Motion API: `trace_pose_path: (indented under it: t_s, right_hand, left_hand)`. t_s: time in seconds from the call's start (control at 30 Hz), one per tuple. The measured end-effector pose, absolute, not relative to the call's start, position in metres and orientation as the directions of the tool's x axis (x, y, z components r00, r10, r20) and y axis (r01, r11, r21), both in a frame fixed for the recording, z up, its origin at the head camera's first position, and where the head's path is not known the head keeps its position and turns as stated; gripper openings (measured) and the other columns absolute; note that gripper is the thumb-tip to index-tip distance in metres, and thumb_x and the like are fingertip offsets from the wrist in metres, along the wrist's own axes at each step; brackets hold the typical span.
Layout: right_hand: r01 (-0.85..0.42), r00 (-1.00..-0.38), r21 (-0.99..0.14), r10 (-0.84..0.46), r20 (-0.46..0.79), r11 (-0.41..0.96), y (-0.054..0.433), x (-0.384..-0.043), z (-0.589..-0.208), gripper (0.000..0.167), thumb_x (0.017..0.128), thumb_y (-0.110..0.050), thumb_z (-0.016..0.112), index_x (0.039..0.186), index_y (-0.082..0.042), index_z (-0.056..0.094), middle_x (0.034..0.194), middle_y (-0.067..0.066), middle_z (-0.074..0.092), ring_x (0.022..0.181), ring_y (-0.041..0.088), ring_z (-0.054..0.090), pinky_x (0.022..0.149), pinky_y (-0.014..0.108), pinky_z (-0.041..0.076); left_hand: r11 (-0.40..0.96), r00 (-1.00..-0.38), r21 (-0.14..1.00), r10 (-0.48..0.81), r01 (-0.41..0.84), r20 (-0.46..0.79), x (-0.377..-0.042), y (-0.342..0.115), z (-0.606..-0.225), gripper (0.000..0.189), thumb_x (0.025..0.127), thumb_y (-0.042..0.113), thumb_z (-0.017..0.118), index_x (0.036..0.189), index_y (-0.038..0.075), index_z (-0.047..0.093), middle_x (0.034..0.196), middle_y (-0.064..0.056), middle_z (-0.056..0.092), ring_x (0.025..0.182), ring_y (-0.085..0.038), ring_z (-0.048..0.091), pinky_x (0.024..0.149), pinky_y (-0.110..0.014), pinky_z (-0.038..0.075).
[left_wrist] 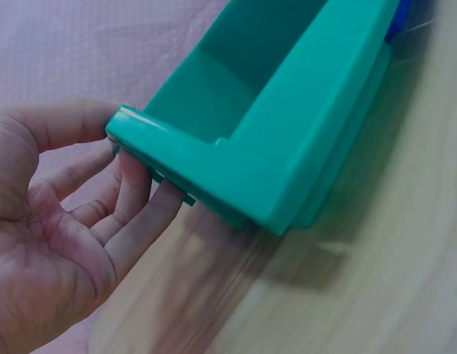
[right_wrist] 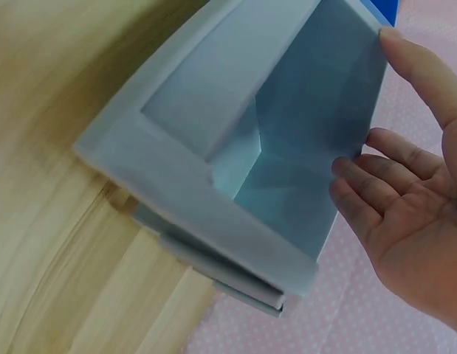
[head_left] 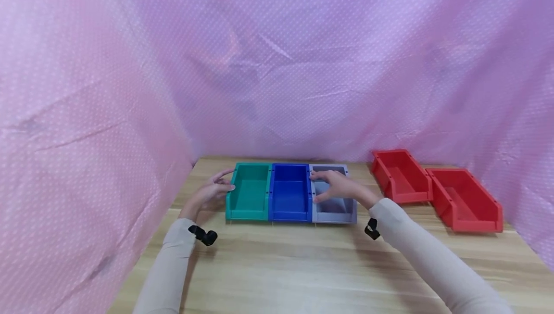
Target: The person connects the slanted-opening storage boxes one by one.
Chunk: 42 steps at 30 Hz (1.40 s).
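Observation:
Three open-fronted storage bins stand side by side on the table: a green bin (head_left: 250,194), a blue bin (head_left: 291,194) and a grey bin (head_left: 333,217). At the green bin's left side, my left hand (head_left: 212,193) pinches the rim. Up close in the left wrist view, the thumb lies on the rim of the green bin (left_wrist: 265,177) with the fingers beneath it. My right hand (head_left: 339,185) reaches over the grey bin, its spread thumb and fingertips at the wall beside the blue bin. Loosely bent fingers touch the grey bin (right_wrist: 176,169) in the right wrist view.
Two red bins, a farther one (head_left: 402,177) and a nearer one (head_left: 469,201), stand angled at the right of the wooden table (head_left: 277,266). A pink dotted sheet (head_left: 277,64) hangs behind the table and along its sides.

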State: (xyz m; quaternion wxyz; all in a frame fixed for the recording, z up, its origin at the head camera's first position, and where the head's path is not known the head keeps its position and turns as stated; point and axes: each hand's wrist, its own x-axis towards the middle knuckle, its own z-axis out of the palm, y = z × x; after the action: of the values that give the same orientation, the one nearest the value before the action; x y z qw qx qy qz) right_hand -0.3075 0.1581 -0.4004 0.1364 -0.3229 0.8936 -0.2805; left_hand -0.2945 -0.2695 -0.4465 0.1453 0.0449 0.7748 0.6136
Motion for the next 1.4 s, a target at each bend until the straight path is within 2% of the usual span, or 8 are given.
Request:
trace_pose_path:
  t_s: [0.13, 0.33, 0.53, 0.7, 0.8, 1.03, 1.17, 1.4]
  right_hand:
    - [-0.493, -0.757, -0.594, -0.65, -0.068, 0.636, 0.146, -0.309, -0.405, 0.079, 0.085, -0.034, 0.084, 0.147, 0.002, 0.051, 0.161, 0.021, 0.036, 0.147, 0.042, 0.037, 0.117, 0.057, 0.035]
    - [-0.509, -0.758, -0.56, -0.649, -0.07, 0.654, 0.14, -0.309, -0.405, 0.078, 0.087, -0.035, 0.082, 0.149, 0.0, 0.049, 0.162, 0.019, 0.034, 0.148, 0.039, 0.036, 0.117, 0.055, 0.036]
    - [-0.531, -0.74, -0.557, -0.67, -0.063, 0.638, 0.148, -0.306, -0.394, 0.073, 0.09, -0.032, 0.079, 0.148, 0.0, 0.049, 0.157, 0.021, 0.043, 0.144, 0.041, 0.043, 0.114, 0.058, 0.039]
    - [-0.533, -0.752, -0.565, -0.658, -0.025, 0.63, 0.174, -0.313, -0.373, 0.068, 0.09, -0.025, 0.079, 0.146, 0.001, 0.052, 0.148, 0.023, 0.053, 0.135, 0.044, 0.051, 0.107, 0.059, 0.047]
    - [-0.537, -0.762, -0.572, -0.648, 0.013, 0.62, 0.197, -0.319, -0.357, 0.065, 0.089, -0.018, 0.079, 0.145, 0.003, 0.053, 0.145, 0.025, 0.055, 0.133, 0.044, 0.054, 0.106, 0.058, 0.047]
    - [-0.461, -0.836, -0.558, -0.549, 0.011, 0.69, 0.266, -0.322, -0.321, 0.062, 0.091, -0.01, 0.076, 0.144, 0.01, 0.05, 0.14, 0.031, 0.056, 0.125, 0.048, 0.059, 0.1, 0.055, 0.052]
    - [-0.417, -0.871, -0.535, -0.491, 0.004, 0.735, 0.306, -0.327, -0.315, 0.06, 0.093, -0.009, 0.074, 0.143, 0.012, 0.049, 0.135, 0.034, 0.058, 0.121, 0.049, 0.061, 0.095, 0.049, 0.056]
    - [-0.34, -0.914, -0.542, -0.406, -0.001, 0.768, 0.354, -0.336, -0.319, 0.059, 0.094, -0.003, 0.071, 0.143, 0.016, 0.045, 0.133, 0.039, 0.057, 0.115, 0.048, 0.065, 0.081, 0.024, 0.059]
  left_hand:
    - [0.258, -0.958, 0.961, 0.235, -0.101, -0.163, -0.295, -0.283, -0.449, 0.072, 0.099, 0.008, 0.063, 0.162, 0.013, 0.028, 0.108, -0.001, 0.054, 0.087, -0.008, 0.057, 0.078, -0.022, 0.051]
    - [0.275, -0.954, 0.958, 0.255, -0.086, -0.158, -0.299, -0.291, -0.448, 0.073, 0.099, 0.01, 0.064, 0.162, 0.013, 0.027, 0.113, -0.002, 0.053, 0.098, -0.009, 0.059, 0.087, -0.024, 0.053]
    - [0.275, -0.95, 0.958, 0.27, -0.082, -0.159, -0.297, -0.292, -0.447, 0.073, 0.1, 0.01, 0.063, 0.163, 0.013, 0.025, 0.113, -0.003, 0.049, 0.099, -0.01, 0.058, 0.087, -0.025, 0.053]
    - [0.267, -0.951, 0.958, 0.257, -0.104, -0.175, -0.297, -0.293, -0.447, 0.073, 0.1, 0.01, 0.064, 0.163, 0.014, 0.025, 0.111, -0.001, 0.05, 0.096, -0.009, 0.057, 0.088, -0.025, 0.052]
    - [0.261, -0.952, 0.958, 0.246, -0.118, -0.184, -0.298, -0.292, -0.446, 0.073, 0.1, 0.011, 0.064, 0.162, 0.015, 0.027, 0.108, 0.001, 0.051, 0.093, -0.008, 0.057, 0.087, -0.026, 0.052]
    - [0.267, -0.949, 0.959, 0.265, -0.098, -0.171, -0.299, -0.291, -0.446, 0.073, 0.101, 0.012, 0.063, 0.163, 0.017, 0.025, 0.108, 0.0, 0.047, 0.093, -0.01, 0.054, 0.085, -0.026, 0.051]
    - [0.265, -0.946, 0.959, 0.271, -0.102, -0.175, -0.298, -0.291, -0.445, 0.072, 0.102, 0.012, 0.061, 0.163, 0.017, 0.024, 0.11, -0.001, 0.046, 0.094, -0.01, 0.054, 0.084, -0.026, 0.052]
    - [0.278, -0.95, 0.954, 0.255, -0.108, -0.182, -0.298, -0.29, -0.445, 0.072, 0.101, 0.012, 0.062, 0.163, 0.02, 0.026, 0.117, -0.005, 0.045, 0.097, -0.012, 0.056, 0.087, -0.027, 0.052]
